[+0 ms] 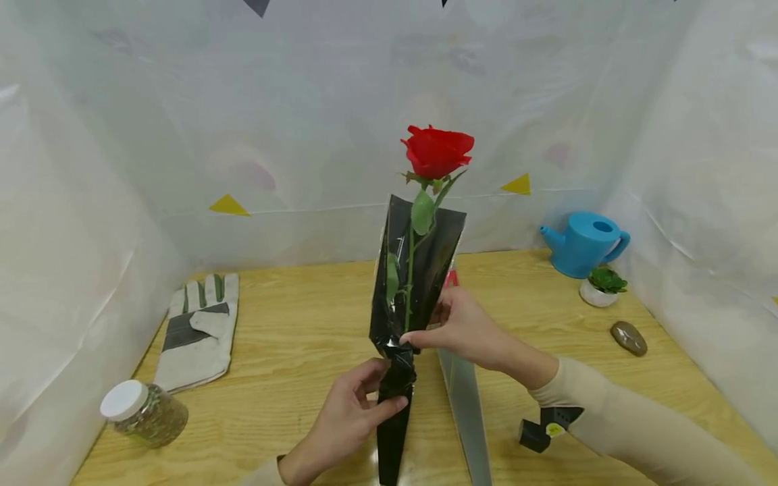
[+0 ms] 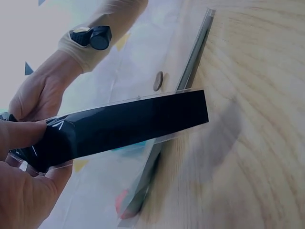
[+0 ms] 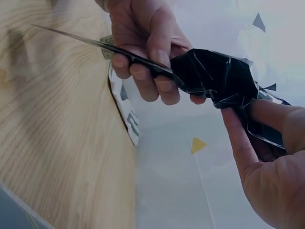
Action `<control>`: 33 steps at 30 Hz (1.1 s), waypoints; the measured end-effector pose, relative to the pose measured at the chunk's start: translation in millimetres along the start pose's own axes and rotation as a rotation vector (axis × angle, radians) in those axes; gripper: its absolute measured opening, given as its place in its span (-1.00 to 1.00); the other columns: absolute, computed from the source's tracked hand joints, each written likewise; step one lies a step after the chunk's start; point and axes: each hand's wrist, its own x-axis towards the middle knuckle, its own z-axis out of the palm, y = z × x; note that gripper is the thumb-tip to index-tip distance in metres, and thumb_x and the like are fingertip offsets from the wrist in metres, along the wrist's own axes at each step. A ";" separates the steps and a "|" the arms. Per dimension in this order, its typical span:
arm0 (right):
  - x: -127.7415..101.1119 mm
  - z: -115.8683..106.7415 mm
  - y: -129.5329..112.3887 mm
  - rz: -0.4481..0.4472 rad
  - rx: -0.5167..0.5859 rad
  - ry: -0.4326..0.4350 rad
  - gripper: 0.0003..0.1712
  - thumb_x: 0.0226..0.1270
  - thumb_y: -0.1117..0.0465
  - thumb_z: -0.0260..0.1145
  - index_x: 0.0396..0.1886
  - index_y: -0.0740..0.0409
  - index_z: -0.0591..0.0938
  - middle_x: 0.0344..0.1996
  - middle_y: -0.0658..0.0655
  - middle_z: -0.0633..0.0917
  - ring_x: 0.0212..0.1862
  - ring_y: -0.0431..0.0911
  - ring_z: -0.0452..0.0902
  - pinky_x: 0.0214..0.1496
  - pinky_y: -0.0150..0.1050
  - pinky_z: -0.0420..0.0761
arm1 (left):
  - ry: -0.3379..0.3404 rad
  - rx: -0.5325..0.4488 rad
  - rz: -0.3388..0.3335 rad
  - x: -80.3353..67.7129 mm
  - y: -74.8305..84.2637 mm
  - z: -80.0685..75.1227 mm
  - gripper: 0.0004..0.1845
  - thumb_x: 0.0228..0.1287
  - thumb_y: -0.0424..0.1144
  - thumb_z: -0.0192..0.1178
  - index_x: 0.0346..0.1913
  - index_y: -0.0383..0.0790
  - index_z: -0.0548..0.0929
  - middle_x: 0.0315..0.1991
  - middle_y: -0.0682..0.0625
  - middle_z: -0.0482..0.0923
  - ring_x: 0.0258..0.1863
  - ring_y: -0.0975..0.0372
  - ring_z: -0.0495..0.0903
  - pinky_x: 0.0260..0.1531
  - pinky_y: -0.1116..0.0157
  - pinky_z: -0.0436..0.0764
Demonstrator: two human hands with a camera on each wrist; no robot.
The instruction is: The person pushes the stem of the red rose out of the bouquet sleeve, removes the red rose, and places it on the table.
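A red rose [image 1: 436, 152] with a green stem and leaves stands up out of a black, clear-edged wrapping sleeve [image 1: 448, 236]. My left hand [image 1: 348, 410] pinches the narrow lower part of this sleeve between thumb and fingers. Just above, my right hand [image 1: 467, 332] holds it where the film is gathered, thumb in front and fingers behind. Creased folds of the black sleeve [image 3: 214, 74] bunch up between both hands in the right wrist view. Its flat tapered tail [image 2: 138, 117] sticks out over the table in the left wrist view.
Behind the right hand lies a long grey sleeve [image 1: 467, 412] with red at its far end. To the left are a work glove [image 1: 197, 337] and a white-lidded jar [image 1: 152, 415]. A blue watering can [image 1: 585, 244], potted succulent [image 1: 600, 290] and brown stone [image 1: 629, 337] stand right.
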 end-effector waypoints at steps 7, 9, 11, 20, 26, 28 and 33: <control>-1.3 -1.9 -3.8 0.011 0.073 0.008 -0.58 0.13 0.26 0.55 -0.01 0.25 0.69 -0.19 0.14 0.74 -0.14 0.07 0.67 -0.19 -0.02 0.64 | -0.018 0.102 -0.032 -1.2 0.7 -3.0 -0.59 0.27 -0.42 0.34 0.17 -0.31 0.57 0.05 -0.11 0.63 0.03 0.15 0.62 -0.19 0.24 0.67; -0.1 -3.7 -5.3 0.011 0.123 0.005 -0.56 0.14 0.28 0.54 0.03 0.27 0.67 -0.14 0.17 0.73 -0.08 0.08 0.66 -0.12 -0.02 0.65 | -0.029 0.132 -0.039 -2.2 -1.4 -4.5 -0.60 0.27 -0.39 0.35 0.16 -0.30 0.59 0.01 -0.08 0.65 0.00 0.17 0.64 -0.23 0.25 0.67; 1.9 -6.5 -6.3 0.006 0.150 0.010 -0.56 0.14 0.30 0.53 0.03 0.28 0.66 -0.12 0.19 0.73 -0.07 0.09 0.65 -0.10 0.00 0.65 | -0.037 0.152 -0.046 -3.1 -3.9 -5.7 -0.61 0.27 -0.37 0.36 0.15 -0.29 0.60 -0.03 -0.07 0.66 -0.05 0.17 0.66 -0.26 0.25 0.68; 5.3 -17.9 -13.6 -0.001 0.179 0.046 -0.56 0.14 0.29 0.54 0.02 0.30 0.65 -0.12 0.23 0.71 -0.06 0.13 0.64 -0.04 0.02 0.63 | -0.033 0.155 -0.054 -5.2 -6.9 -8.8 -0.64 0.26 -0.34 0.37 0.10 -0.31 0.64 -0.12 -0.06 0.67 -0.14 0.16 0.68 -0.29 0.24 0.69; 4.1 -25.0 -20.1 -0.045 0.167 0.078 -0.59 0.16 0.25 0.52 0.00 0.27 0.66 -0.13 0.25 0.69 -0.07 0.15 0.62 0.03 0.03 0.59 | -0.029 0.151 -0.069 -7.6 -9.2 -11.3 -0.67 0.24 -0.36 0.37 0.06 -0.29 0.66 -0.11 -0.06 0.68 -0.16 0.16 0.69 -0.29 0.24 0.69; 4.2 -25.4 -21.2 -0.041 0.152 0.073 -0.60 0.16 0.23 0.53 -0.01 0.26 0.67 -0.14 0.24 0.70 -0.08 0.15 0.63 0.02 0.02 0.60 | -0.026 0.154 -0.064 -8.0 -9.3 -11.8 -0.67 0.24 -0.37 0.37 0.06 -0.31 0.66 -0.11 -0.07 0.68 -0.16 0.16 0.69 -0.28 0.24 0.69; 3.9 -24.0 -22.1 -0.016 0.142 0.078 -0.62 0.13 0.24 0.55 -0.07 0.27 0.70 -0.19 0.23 0.72 -0.13 0.14 0.65 -0.05 0.01 0.63 | -0.043 0.154 -0.070 -8.2 -6.3 -12.7 -0.68 0.26 -0.35 0.36 0.07 -0.30 0.65 -0.11 -0.07 0.67 -0.13 0.17 0.68 -0.24 0.24 0.68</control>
